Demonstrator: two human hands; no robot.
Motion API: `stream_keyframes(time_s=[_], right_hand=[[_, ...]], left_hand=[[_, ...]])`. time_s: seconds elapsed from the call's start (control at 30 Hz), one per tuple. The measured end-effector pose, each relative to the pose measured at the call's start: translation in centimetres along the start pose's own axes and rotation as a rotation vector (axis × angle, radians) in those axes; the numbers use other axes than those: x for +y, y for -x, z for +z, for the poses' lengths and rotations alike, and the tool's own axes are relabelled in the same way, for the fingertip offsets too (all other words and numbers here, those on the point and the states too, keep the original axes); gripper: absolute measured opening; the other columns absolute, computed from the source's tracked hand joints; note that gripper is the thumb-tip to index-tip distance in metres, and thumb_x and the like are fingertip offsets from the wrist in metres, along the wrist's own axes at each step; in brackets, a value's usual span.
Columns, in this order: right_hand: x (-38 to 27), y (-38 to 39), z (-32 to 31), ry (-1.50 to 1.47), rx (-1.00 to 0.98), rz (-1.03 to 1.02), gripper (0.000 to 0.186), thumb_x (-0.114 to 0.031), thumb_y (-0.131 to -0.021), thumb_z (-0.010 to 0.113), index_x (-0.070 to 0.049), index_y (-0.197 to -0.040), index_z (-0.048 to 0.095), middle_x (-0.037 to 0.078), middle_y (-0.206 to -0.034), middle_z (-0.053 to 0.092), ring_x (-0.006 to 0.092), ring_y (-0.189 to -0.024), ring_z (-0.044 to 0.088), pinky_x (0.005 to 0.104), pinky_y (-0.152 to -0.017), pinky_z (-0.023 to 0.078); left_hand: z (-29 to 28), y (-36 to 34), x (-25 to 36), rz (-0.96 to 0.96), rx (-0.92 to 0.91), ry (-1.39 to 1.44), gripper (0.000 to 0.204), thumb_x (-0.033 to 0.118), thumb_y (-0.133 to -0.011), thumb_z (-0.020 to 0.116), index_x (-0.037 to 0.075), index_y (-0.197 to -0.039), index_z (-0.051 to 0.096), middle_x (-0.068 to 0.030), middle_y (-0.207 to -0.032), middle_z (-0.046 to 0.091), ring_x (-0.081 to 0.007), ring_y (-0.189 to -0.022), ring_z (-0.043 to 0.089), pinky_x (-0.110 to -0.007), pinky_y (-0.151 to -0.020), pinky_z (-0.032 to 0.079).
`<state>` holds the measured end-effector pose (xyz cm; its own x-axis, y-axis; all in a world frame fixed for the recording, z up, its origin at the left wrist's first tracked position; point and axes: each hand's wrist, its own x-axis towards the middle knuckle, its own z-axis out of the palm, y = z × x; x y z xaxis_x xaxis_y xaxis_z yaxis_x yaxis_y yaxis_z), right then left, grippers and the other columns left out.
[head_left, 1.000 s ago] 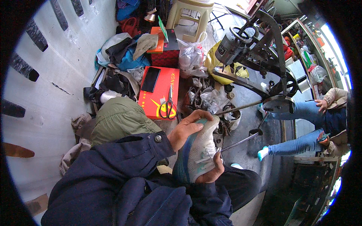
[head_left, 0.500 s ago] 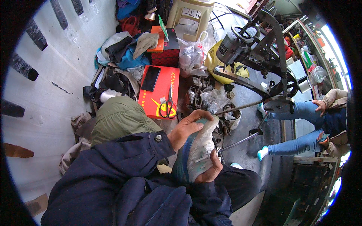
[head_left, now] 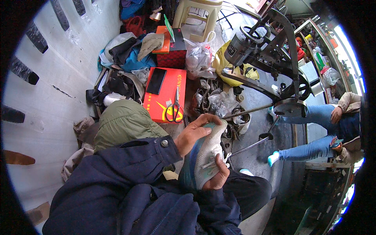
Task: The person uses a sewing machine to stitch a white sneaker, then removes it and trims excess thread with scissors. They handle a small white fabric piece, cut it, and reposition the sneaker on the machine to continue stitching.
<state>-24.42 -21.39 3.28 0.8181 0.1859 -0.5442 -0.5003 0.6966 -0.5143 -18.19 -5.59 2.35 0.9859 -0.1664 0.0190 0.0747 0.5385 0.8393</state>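
Note:
A white sneaker (head_left: 204, 163) with a blue-and-teal sole lies across my lap, tilted so its laced upper faces right. My left hand (head_left: 194, 132) is closed round its upper end, thumb pressed on the white mesh. Lower down, my right hand (head_left: 217, 175) grips the other end, its thumb beside the white laces. The sneaker's underside and some of my fingers are hidden. Beyond my left hand, black-handled scissors (head_left: 173, 109) and a dark phone (head_left: 156, 81) rest on a red box (head_left: 163, 102).
A dark hand-cranked sewing machine (head_left: 254, 66) stands at the upper right. Clear plastic bags and small parts (head_left: 219, 102) lie below it. At the right sits another person in jeans (head_left: 305, 150). Cloth scraps (head_left: 127, 55) and a cream stool (head_left: 200, 15) are at the back.
My right thumb has shifted slightly left on the sneaker by the laces. My left hand keeps its place. The other person's hand at the right has lowered onto the leg.

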Motion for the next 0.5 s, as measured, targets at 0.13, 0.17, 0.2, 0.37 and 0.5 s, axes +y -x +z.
stream_keyframes(time_s=[0.13, 0.17, 0.2, 0.37, 0.5], right_hand=[[0.3, -0.1, -0.2, -0.028, -0.011, 0.026, 0.051, -0.026, -0.089, 0.064, -0.003, -0.134, 0.057, 0.013, -0.123, 0.067, 0.0322, -0.108, 0.065, 0.0454, -0.097, 0.051], [0.3, -0.2, -0.1, -0.024, -0.007, 0.027, 0.051, -0.026, -0.089, 0.064, -0.003, -0.134, 0.057, 0.013, -0.123, 0.067, 0.0321, -0.108, 0.065, 0.0453, -0.097, 0.051], [0.3, -0.2, -0.1, -0.019, -0.004, 0.028, 0.051, -0.026, -0.089, 0.064, -0.003, -0.134, 0.057, 0.013, -0.123, 0.067, 0.032, -0.107, 0.065, 0.0453, -0.097, 0.051], [-0.3, 0.3, 0.4, 0.011, -0.017, -0.006, 0.058, -0.027, -0.085, 0.063, 0.0, -0.135, 0.055, 0.015, -0.124, 0.066, 0.033, -0.11, 0.064, 0.0446, -0.101, 0.049], [-1.1, 0.5, 0.3, 0.034, -0.116, -0.009, 0.068, -0.024, -0.076, 0.061, 0.003, -0.137, 0.052, 0.017, -0.128, 0.064, 0.034, -0.115, 0.062, 0.0442, -0.105, 0.046]], left_hand=[[-0.1, 0.0, 0.0, 0.01, -0.001, -0.019, 0.039, 0.012, -0.09, 0.048, 0.005, -0.128, 0.054, -0.0065, -0.128, 0.058, -0.015, -0.118, 0.054, -0.03, -0.107, 0.039], [-0.2, 0.0, 0.0, 0.027, -0.003, -0.037, 0.039, 0.011, -0.09, 0.048, 0.005, -0.128, 0.054, -0.0066, -0.128, 0.058, -0.015, -0.118, 0.054, -0.03, -0.107, 0.039], [-0.2, 0.0, 0.0, 0.013, 0.0, -0.028, 0.039, 0.012, -0.09, 0.048, 0.005, -0.128, 0.054, -0.0066, -0.127, 0.058, -0.0151, -0.118, 0.054, -0.03, -0.107, 0.039], [0.0, 0.1, 0.1, 0.011, 0.02, -0.008, 0.04, 0.013, -0.089, 0.048, 0.005, -0.128, 0.054, -0.0067, -0.126, 0.058, -0.0154, -0.119, 0.053, -0.03, -0.107, 0.038], [-0.2, 0.2, 0.5, 0.058, 0.013, -0.049, 0.041, 0.012, -0.088, 0.048, 0.004, -0.128, 0.054, -0.0068, -0.126, 0.057, -0.0158, -0.12, 0.052, -0.031, -0.109, 0.036]])
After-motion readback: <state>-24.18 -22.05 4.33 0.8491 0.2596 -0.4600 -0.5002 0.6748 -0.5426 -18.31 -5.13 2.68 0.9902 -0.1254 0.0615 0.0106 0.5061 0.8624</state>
